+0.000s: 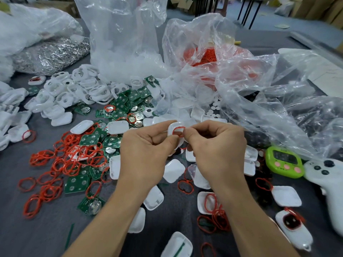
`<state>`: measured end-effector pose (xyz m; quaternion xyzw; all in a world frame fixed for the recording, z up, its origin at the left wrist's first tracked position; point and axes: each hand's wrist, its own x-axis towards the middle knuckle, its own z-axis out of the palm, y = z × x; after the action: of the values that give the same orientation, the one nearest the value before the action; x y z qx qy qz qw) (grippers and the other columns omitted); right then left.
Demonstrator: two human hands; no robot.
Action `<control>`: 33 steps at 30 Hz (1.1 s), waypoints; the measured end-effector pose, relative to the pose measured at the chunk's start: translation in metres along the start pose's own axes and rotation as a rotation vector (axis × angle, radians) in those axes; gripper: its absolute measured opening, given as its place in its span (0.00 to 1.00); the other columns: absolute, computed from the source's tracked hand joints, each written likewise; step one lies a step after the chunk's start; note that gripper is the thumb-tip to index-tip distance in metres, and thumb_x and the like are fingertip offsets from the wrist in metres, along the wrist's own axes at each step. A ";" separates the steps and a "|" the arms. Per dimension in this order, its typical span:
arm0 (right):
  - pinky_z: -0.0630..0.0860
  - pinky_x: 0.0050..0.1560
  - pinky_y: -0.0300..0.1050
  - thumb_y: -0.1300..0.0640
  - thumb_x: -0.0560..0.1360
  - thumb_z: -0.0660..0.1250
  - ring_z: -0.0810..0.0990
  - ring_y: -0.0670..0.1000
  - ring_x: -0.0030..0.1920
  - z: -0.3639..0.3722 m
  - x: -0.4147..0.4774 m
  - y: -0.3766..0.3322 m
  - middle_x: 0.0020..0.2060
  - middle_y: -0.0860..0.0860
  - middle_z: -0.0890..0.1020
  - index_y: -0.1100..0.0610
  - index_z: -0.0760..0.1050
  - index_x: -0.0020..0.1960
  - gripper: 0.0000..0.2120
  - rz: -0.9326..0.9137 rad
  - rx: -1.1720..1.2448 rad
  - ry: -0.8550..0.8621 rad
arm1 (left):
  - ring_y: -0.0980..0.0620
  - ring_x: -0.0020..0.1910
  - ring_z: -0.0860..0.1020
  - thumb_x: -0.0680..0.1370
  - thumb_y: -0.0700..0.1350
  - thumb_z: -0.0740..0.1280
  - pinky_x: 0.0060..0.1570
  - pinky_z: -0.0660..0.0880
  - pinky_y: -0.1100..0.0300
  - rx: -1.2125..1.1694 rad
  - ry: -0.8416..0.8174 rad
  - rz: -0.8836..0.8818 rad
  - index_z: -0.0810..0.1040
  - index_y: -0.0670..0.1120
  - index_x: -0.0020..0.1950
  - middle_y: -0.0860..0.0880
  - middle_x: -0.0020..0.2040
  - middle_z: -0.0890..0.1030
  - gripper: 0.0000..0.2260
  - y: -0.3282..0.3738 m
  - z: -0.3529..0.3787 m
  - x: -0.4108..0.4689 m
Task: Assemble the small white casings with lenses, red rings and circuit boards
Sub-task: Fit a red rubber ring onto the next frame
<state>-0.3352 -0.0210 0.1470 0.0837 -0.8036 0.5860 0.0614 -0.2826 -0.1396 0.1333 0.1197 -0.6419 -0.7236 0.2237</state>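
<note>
Two hands at work, mid-frame. Left hand (146,151) grips a white casing (174,126), fingers curled round it. Right hand (217,151) pinches a red ring (178,131) onto the casing's opening, fingertips tight together. Risk: ring looks thin & springy, so it may pop off or seat twisted if the pinch slips. Circuit boards (128,102) at 11 o'clock, loose rings (63,160) at 9. Plastic bag (241,80) at 2 o'clock crowds the reach that side; green timer (284,162) at 3.
</note>
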 end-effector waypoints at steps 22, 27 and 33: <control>0.78 0.30 0.38 0.55 0.71 0.78 0.82 0.43 0.27 0.006 -0.006 0.003 0.26 0.40 0.82 0.47 0.82 0.31 0.11 -0.011 -0.093 0.024 | 0.62 0.45 0.84 0.76 0.30 0.72 0.47 0.79 0.69 0.152 -0.032 0.052 0.86 0.56 0.52 0.57 0.45 0.88 0.19 -0.006 0.000 -0.002; 0.77 0.34 0.38 0.58 0.71 0.79 0.82 0.45 0.31 0.011 -0.010 0.004 0.29 0.43 0.84 0.51 0.86 0.36 0.06 -0.115 -0.174 0.061 | 0.56 0.44 0.84 0.76 0.28 0.71 0.48 0.82 0.61 0.120 -0.035 0.014 0.88 0.59 0.47 0.53 0.45 0.88 0.24 -0.009 -0.003 0.001; 0.78 0.36 0.49 0.57 0.72 0.78 0.81 0.52 0.31 0.009 -0.010 0.004 0.29 0.48 0.84 0.54 0.85 0.37 0.05 -0.288 -0.362 0.033 | 0.46 0.43 0.81 0.77 0.28 0.70 0.53 0.81 0.38 0.075 -0.076 -0.043 0.89 0.56 0.48 0.45 0.44 0.88 0.22 -0.007 -0.002 -0.001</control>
<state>-0.3264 -0.0281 0.1387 0.1754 -0.8743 0.4189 0.1716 -0.2821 -0.1408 0.1259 0.1144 -0.6739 -0.7076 0.1791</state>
